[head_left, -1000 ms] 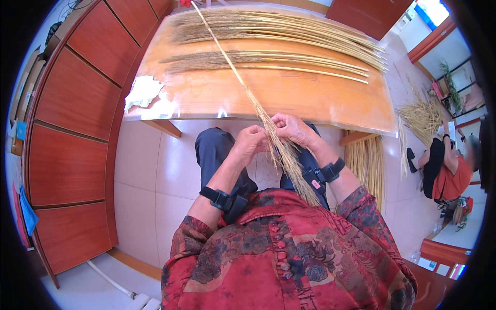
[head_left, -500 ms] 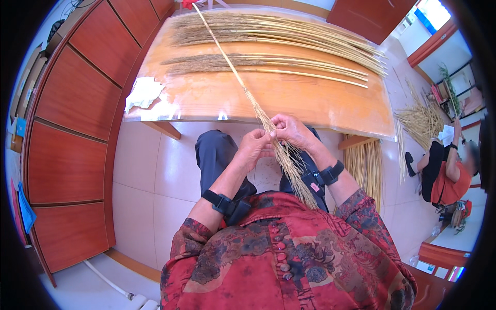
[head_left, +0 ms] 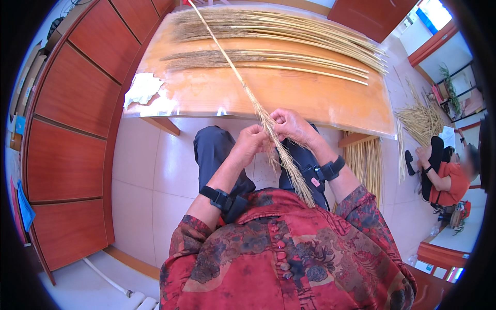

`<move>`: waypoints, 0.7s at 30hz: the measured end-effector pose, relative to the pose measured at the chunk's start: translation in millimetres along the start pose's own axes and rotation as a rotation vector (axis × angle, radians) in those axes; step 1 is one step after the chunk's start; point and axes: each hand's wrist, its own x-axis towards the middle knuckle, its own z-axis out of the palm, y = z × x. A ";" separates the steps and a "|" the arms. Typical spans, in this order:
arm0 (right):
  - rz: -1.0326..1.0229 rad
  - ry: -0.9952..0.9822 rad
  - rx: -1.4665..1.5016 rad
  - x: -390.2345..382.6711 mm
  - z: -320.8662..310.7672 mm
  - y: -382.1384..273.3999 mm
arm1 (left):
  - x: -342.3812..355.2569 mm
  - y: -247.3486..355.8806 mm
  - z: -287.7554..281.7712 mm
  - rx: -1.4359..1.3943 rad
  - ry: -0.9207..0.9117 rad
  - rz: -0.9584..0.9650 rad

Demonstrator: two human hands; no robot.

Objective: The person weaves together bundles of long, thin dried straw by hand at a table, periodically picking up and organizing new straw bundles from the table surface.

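Note:
One long dried broomcorn stalk (head_left: 231,63) slants from the far left of the table down toward my lap. Its bushy head (head_left: 294,173) hangs over my knees, in front of my red patterned top. Thumb and fingers of my left hand (head_left: 251,141) are pinched on strands at the left side of the head. Close beside it, my right hand (head_left: 293,127) grips the stalk where the head begins to spread, just off the table's near edge. Some fingertips are hidden behind the strands.
On the wooden table (head_left: 330,98), covered with clear film, lie a large bundle of stalks (head_left: 279,28) and a smaller one (head_left: 289,59). White paper (head_left: 142,89) sits at its left. Red cabinets (head_left: 67,160) stand left. A seated person (head_left: 449,178) is at the right near piled stalks (head_left: 421,121).
My hands have shifted slightly up, and my left hand has drawn some strands a little aside from the head. The seated person's arm has lowered.

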 end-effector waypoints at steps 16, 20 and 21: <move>0.042 -0.158 0.348 -1.8 -6.6 22.8 | 2.7 -5.1 -6.1 0.006 -0.100 0.026; 0.120 -0.118 0.342 -9.9 -2.6 15.0 | 2.3 -3.6 -8.1 -0.016 -0.085 0.040; 0.101 -0.119 0.296 -8.8 -3.2 18.8 | 2.7 -3.9 -7.9 0.007 -0.059 0.041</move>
